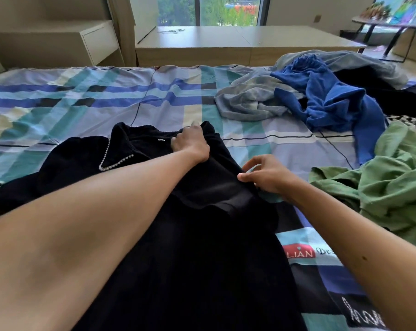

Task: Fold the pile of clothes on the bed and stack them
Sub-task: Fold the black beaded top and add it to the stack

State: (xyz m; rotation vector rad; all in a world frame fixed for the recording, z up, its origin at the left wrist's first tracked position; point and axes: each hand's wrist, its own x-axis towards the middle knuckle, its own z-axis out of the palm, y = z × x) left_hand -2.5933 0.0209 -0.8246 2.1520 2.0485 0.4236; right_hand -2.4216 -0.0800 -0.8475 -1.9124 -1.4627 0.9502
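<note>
A black garment [190,247] with a bead-trimmed collar [111,161] lies spread lengthwise on the plaid bed sheet [58,103] in front of me. My left hand [190,144] rests at its neckline, fingers curled into the cloth near the far shoulder. My right hand [266,175] pinches the garment's right edge between thumb and fingers. Unfolded clothes lie at the right: a grey piece [250,101], a blue piece [331,101], a green piece [393,185] and a dark piece [381,89].
A low wooden platform [238,44] runs behind the bed under a window. Pale drawers [82,41] stand at the back left. A small table [381,22] on dark legs is at the far right. A black-and-white patterned cloth [412,123] peeks behind the green piece.
</note>
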